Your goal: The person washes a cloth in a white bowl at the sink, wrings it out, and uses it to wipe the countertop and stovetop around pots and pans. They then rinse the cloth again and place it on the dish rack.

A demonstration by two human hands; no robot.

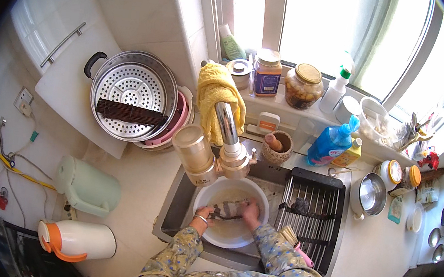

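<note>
A white basin (262, 228) of cloudy water stands in the grey sink (172, 210). In it lies a wet light-and-dark patterned piece, probably cloth (230, 210), partly under water. My left hand (203, 214), with a bangle at the wrist, grips its left end at the basin's rim. On the other side my right hand (251, 211) is dipped in and holds the right end. Some fingers are hidden by the water and the piece. Above the basin is a chrome faucet (226, 125) with a filter attachment (193, 156), a yellow towel (213, 101) draped over it.
Right of the basin, a black drying rack (317, 181) spans the sink, holding a scouring pad (300, 206) and a pink-handled brush (303, 254). A metal pot (368, 194) sits farther right. A steamer (136, 68), a green kettle (87, 185) and a white-orange thermos (77, 241) stand left.
</note>
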